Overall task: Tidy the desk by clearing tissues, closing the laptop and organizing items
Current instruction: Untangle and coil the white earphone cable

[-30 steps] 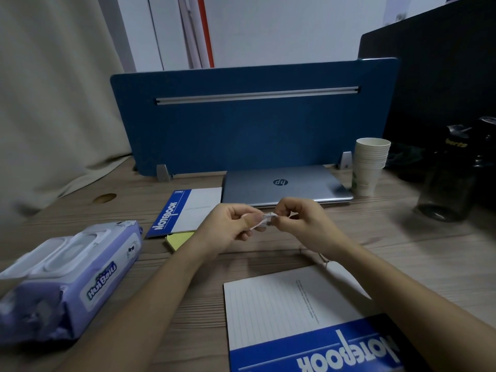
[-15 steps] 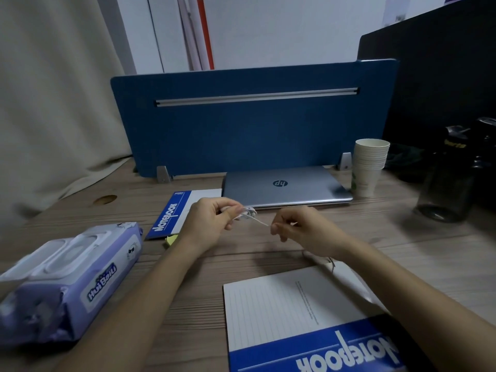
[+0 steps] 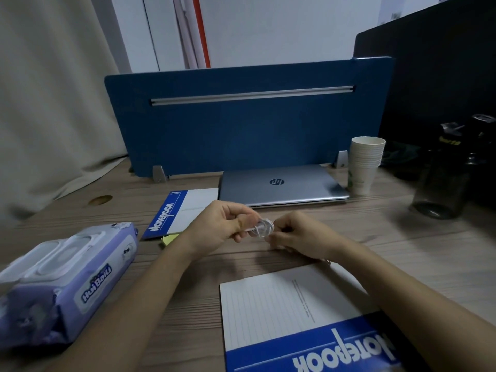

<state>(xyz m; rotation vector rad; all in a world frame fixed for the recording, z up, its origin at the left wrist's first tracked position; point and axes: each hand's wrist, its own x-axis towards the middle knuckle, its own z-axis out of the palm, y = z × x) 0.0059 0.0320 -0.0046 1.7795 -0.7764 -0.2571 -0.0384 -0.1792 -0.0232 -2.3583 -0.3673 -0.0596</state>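
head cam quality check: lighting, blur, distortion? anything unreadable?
Head view: dim, bluish light, soft shadows under the hands; wide-angle bowing curves the blue divider and desk edges. Dark bottle at right is murky and smeared. The white cord coil pinched between left hand and right hand is soft; HP laptop logo and notebook print stay readable.

Just one view here, a wide-angle head cam looking forward and down over the wooden desk [image 3: 402, 251]. Both forearms come in from the bottom edge, so it sits close. The blue divider [image 3: 241, 130] fills mid-frame, with wall across the top.
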